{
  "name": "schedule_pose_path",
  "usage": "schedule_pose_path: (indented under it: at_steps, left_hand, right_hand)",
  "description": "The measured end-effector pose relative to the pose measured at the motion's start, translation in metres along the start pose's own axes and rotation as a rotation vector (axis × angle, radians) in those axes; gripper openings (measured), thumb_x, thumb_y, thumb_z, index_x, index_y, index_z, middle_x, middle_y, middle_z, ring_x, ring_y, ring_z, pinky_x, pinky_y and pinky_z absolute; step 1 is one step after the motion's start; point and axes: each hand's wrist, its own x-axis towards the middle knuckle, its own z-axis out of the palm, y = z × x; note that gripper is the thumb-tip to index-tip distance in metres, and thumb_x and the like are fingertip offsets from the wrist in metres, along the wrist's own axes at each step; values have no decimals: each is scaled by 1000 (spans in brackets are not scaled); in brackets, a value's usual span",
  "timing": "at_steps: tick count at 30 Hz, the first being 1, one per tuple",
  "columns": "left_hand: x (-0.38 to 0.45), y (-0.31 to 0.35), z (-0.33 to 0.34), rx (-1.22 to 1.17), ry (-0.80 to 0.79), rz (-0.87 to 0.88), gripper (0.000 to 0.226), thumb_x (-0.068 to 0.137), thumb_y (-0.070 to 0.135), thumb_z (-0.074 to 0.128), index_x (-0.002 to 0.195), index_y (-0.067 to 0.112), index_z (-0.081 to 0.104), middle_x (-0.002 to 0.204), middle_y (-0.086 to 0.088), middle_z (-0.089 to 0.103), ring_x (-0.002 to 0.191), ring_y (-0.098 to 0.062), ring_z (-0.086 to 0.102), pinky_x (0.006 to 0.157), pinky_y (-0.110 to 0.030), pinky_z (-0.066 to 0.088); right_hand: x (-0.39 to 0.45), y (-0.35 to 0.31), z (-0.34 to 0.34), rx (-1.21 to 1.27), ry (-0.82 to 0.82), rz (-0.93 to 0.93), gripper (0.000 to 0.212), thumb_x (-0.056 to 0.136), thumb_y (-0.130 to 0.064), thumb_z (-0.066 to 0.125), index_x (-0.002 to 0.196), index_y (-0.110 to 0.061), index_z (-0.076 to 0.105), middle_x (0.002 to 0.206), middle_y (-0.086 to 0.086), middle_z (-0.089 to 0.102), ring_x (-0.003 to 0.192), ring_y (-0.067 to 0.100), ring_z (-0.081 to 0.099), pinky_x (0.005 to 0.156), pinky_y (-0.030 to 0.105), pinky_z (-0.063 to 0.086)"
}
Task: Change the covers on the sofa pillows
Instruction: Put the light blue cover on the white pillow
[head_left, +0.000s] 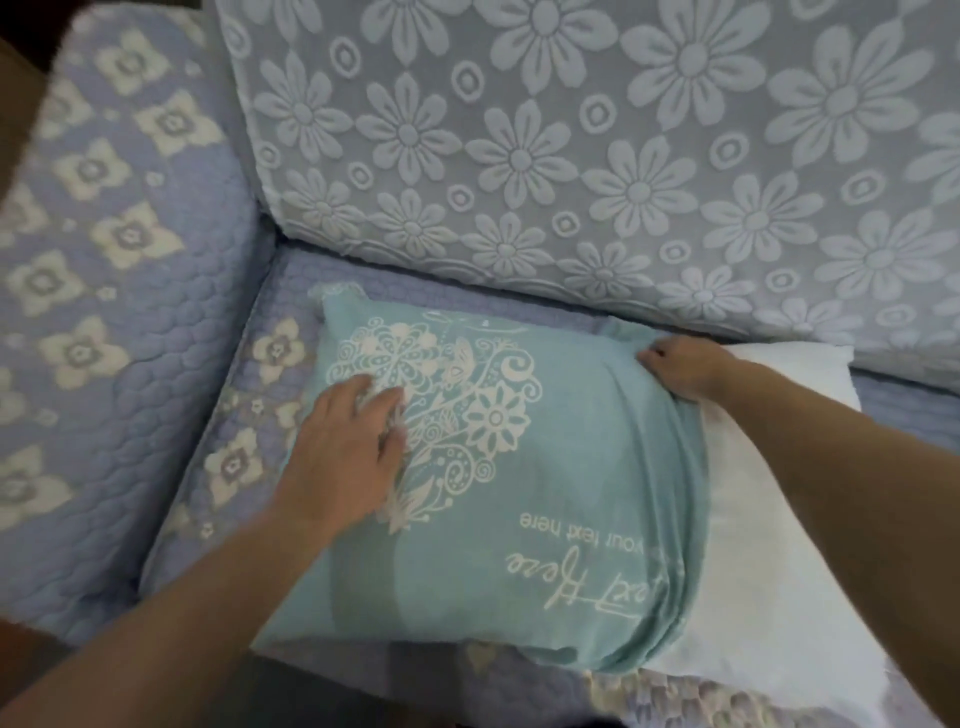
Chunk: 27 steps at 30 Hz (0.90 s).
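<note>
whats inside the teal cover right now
A white pillow is partly inside the teal cover; its right end sticks out bare. The part within is covered, so it cannot be seen.

1. A sofa seat (332, 280) with a quilted lavender cover fills the lower middle, printed with pale flowers along its left edge.
2. A padded armrest (104, 249) stands at the left, in the same lavender quilting with white flower shapes.
3. A back cushion (571, 145) leans behind the seat, covered in grey-blue cloth with raised daisies and rings.
</note>
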Motion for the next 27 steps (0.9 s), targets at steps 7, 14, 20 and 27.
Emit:
schedule_pose_path:
  at_steps: [7, 14, 20, 27]
  left_hand:
    - [124, 39, -14, 85, -328, -22, 51, 106, 48, 29, 142, 21, 51, 146, -10, 53, 135, -27, 45, 114, -41, 27]
    - [66, 76, -18, 379, -441, 50, 67, 103, 59, 15, 111, 20, 69, 118, -10, 70, 108, -29, 64, 96, -41, 42]
    - [26, 99, -138, 282, -185, 197, 52, 106, 43, 22, 114, 19, 66, 106, -9, 71, 96, -33, 66, 79, -38, 48]
    - [-42, 106, -241, 236, 294, 416, 46, 102, 40, 45, 66, 16, 62, 57, -13, 64, 51, -36, 62, 49, -35, 44]
  right_hand:
    - [-39, -13, 25, -175, -13, -107, 68, 98, -62, 9, 125, -16, 52, 107, 13, 58, 109, 32, 61, 86, 36, 43]
    - [-128, 15, 42, 210, 93, -104, 43, 95, -63, 46, 91, -22, 60, 109, 9, 70, 106, 32, 62, 82, 36, 45]
    - [-231, 9, -32, 148, 430, -117, 40, 98, -57, 44, 81, -22, 48, 96, 19, 69, 95, 39, 65, 75, 41, 46]
    - [-341, -2, -50, 231, 980, -217, 37, 92, -45, 49, 91, -10, 61, 70, 19, 63, 62, 42, 58, 56, 39, 41]
